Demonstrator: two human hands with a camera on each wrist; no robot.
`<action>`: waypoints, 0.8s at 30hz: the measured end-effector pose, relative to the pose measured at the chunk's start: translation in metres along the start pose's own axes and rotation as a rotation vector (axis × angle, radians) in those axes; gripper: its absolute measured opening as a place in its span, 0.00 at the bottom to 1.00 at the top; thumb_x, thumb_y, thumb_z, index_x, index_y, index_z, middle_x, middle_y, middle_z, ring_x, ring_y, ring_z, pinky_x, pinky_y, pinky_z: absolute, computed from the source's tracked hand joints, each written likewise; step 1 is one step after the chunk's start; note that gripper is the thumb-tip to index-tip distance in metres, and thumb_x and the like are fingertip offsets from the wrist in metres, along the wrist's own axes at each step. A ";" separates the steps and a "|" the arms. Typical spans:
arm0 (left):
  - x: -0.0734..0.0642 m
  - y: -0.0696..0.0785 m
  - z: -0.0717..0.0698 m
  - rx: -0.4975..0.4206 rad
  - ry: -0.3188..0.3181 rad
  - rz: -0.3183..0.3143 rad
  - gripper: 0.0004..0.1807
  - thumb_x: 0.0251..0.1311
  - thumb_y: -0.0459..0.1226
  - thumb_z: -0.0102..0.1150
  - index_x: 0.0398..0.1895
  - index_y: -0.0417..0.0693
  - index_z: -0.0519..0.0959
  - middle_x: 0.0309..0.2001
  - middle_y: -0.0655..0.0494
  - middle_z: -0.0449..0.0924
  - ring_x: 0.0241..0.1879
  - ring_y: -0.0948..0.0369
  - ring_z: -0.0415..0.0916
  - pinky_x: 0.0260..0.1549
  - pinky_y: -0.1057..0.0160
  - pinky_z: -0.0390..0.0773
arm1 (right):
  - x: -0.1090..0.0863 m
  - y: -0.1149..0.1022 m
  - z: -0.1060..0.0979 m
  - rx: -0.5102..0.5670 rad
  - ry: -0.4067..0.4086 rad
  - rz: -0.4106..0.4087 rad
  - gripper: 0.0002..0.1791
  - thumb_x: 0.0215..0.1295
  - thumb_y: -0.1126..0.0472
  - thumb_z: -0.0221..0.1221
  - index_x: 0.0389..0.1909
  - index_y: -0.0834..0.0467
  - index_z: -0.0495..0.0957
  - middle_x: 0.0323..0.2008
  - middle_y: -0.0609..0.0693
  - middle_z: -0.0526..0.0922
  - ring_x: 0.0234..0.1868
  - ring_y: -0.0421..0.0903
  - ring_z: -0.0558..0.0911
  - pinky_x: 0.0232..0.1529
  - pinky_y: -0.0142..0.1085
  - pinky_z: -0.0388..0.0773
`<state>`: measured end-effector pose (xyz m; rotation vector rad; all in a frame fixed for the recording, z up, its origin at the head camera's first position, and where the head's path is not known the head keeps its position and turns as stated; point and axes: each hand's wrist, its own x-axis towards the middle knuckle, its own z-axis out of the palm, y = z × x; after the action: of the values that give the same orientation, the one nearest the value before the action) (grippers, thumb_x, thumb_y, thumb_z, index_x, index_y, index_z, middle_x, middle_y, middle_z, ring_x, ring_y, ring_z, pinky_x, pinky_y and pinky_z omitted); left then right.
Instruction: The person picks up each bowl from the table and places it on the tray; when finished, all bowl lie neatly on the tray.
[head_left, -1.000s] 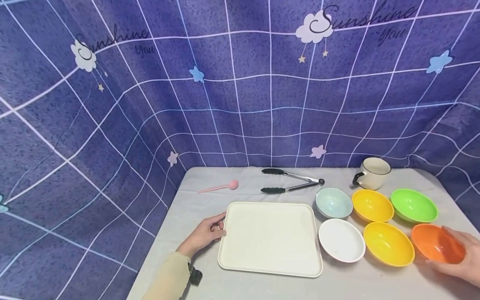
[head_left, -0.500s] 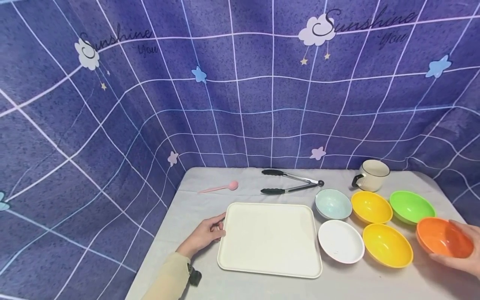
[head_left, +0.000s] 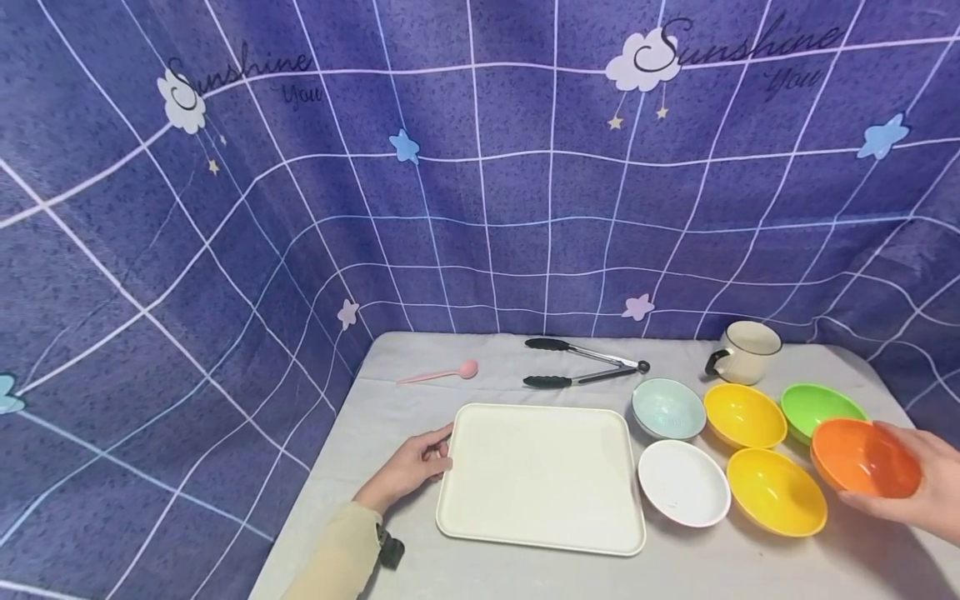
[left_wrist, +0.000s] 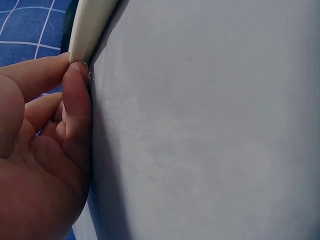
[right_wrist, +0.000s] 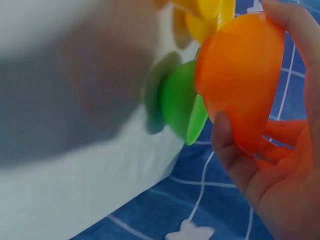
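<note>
In the head view my right hand (head_left: 918, 475) grips an orange bowl (head_left: 862, 457) by its right side, raised off the table. The right wrist view has the thumb on the outside of the orange bowl (right_wrist: 245, 75) and fingers spread round its rim. A green bowl (head_left: 817, 408) sits just behind it, partly covered. My left hand (head_left: 408, 471) pinches the left edge of a cream rectangular tray (head_left: 540, 479) lying on the table. Close up, thumb and forefinger meet at the tray's rim (left_wrist: 92, 25).
Two yellow bowls (head_left: 776, 492), a white bowl (head_left: 684, 483) and a pale blue bowl (head_left: 667, 408) stand right of the tray. A cream mug (head_left: 750, 352) with a black handle is behind them. Black-tipped tongs (head_left: 592, 372) and a pink spoon (head_left: 450, 372) lie at the back.
My right hand has lifted the orange bowl off the table, first toward the right, then back left and farther in, over the green bowl's front edge. The left hand stays at the tray.
</note>
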<state>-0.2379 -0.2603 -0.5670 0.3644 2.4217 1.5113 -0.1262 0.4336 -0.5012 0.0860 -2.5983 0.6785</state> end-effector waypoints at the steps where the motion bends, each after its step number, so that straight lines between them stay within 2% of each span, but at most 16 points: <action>1: 0.000 0.000 0.000 0.005 0.001 0.001 0.37 0.65 0.30 0.66 0.77 0.38 0.66 0.38 0.50 0.74 0.26 0.65 0.69 0.28 0.67 0.78 | 0.004 -0.005 -0.002 -0.017 -0.021 -0.009 0.64 0.20 0.53 0.87 0.62 0.79 0.69 0.52 0.79 0.70 0.50 0.73 0.70 0.49 0.15 0.51; 3: 0.000 -0.001 0.000 0.006 0.002 0.011 0.37 0.65 0.30 0.66 0.77 0.37 0.66 0.38 0.50 0.74 0.26 0.65 0.69 0.28 0.67 0.78 | 0.013 -0.014 -0.004 -0.040 -0.061 -0.031 0.63 0.20 0.51 0.88 0.60 0.78 0.70 0.51 0.78 0.72 0.48 0.73 0.73 0.45 0.23 0.62; 5: -0.001 -0.001 0.000 0.006 0.002 0.024 0.37 0.65 0.30 0.65 0.77 0.36 0.66 0.38 0.49 0.74 0.26 0.65 0.69 0.28 0.67 0.78 | 0.020 -0.025 -0.006 -0.071 -0.111 -0.058 0.62 0.23 0.50 0.87 0.60 0.78 0.70 0.51 0.78 0.73 0.47 0.76 0.74 0.42 0.35 0.71; 6: -0.001 -0.001 0.000 0.002 0.004 0.028 0.37 0.65 0.29 0.65 0.77 0.36 0.66 0.38 0.49 0.74 0.26 0.65 0.69 0.27 0.67 0.78 | 0.025 -0.030 -0.005 -0.074 -0.122 -0.083 0.61 0.22 0.49 0.88 0.59 0.77 0.71 0.49 0.77 0.75 0.45 0.75 0.76 0.37 0.37 0.70; 8: -0.001 0.000 0.000 -0.004 0.004 0.035 0.36 0.65 0.29 0.65 0.77 0.35 0.66 0.38 0.48 0.74 0.25 0.65 0.69 0.27 0.67 0.78 | 0.033 -0.040 -0.002 -0.067 -0.144 -0.129 0.61 0.22 0.49 0.88 0.59 0.77 0.72 0.48 0.77 0.76 0.44 0.74 0.77 0.35 0.41 0.73; 9: -0.001 0.000 0.000 -0.005 0.006 0.031 0.36 0.65 0.29 0.65 0.77 0.36 0.66 0.38 0.49 0.74 0.26 0.65 0.69 0.27 0.67 0.78 | 0.036 -0.045 0.000 -0.060 -0.152 -0.154 0.60 0.23 0.49 0.88 0.59 0.76 0.72 0.48 0.76 0.77 0.44 0.73 0.78 0.35 0.40 0.74; 12: -0.002 0.001 -0.001 -0.004 0.009 0.023 0.36 0.65 0.29 0.65 0.77 0.36 0.66 0.38 0.49 0.74 0.25 0.65 0.69 0.27 0.67 0.78 | 0.048 -0.061 0.008 -0.037 -0.156 -0.220 0.60 0.23 0.47 0.88 0.60 0.73 0.73 0.48 0.72 0.79 0.44 0.69 0.80 0.36 0.28 0.69; 15: -0.002 0.001 -0.002 -0.006 0.009 0.019 0.36 0.65 0.29 0.65 0.77 0.37 0.66 0.38 0.49 0.74 0.26 0.64 0.69 0.27 0.67 0.77 | 0.057 -0.080 0.018 -0.040 -0.157 -0.263 0.61 0.24 0.44 0.88 0.60 0.73 0.74 0.49 0.70 0.80 0.45 0.67 0.81 0.40 0.31 0.73; 18: -0.002 0.001 -0.002 -0.011 0.006 0.018 0.37 0.65 0.29 0.66 0.77 0.37 0.66 0.38 0.49 0.74 0.26 0.63 0.69 0.27 0.67 0.77 | 0.064 -0.102 0.028 -0.037 -0.192 -0.268 0.63 0.28 0.41 0.86 0.62 0.74 0.72 0.51 0.72 0.79 0.47 0.69 0.81 0.43 0.51 0.80; 20: -0.002 0.000 -0.002 -0.020 0.003 0.020 0.37 0.65 0.29 0.66 0.77 0.37 0.66 0.39 0.49 0.74 0.26 0.63 0.69 0.27 0.68 0.76 | 0.069 -0.117 0.034 -0.020 -0.230 -0.265 0.64 0.31 0.39 0.85 0.65 0.74 0.70 0.54 0.73 0.77 0.48 0.72 0.80 0.43 0.65 0.79; 24: -0.001 0.000 -0.001 -0.043 -0.002 0.032 0.37 0.64 0.27 0.66 0.76 0.36 0.67 0.39 0.48 0.74 0.26 0.64 0.68 0.26 0.68 0.75 | 0.078 -0.143 0.049 0.026 -0.287 -0.273 0.65 0.35 0.38 0.84 0.67 0.75 0.68 0.57 0.74 0.74 0.49 0.73 0.80 0.45 0.68 0.78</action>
<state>-0.2372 -0.2612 -0.5670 0.3965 2.3885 1.5733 -0.1917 0.2890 -0.4407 0.5739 -2.7715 0.6381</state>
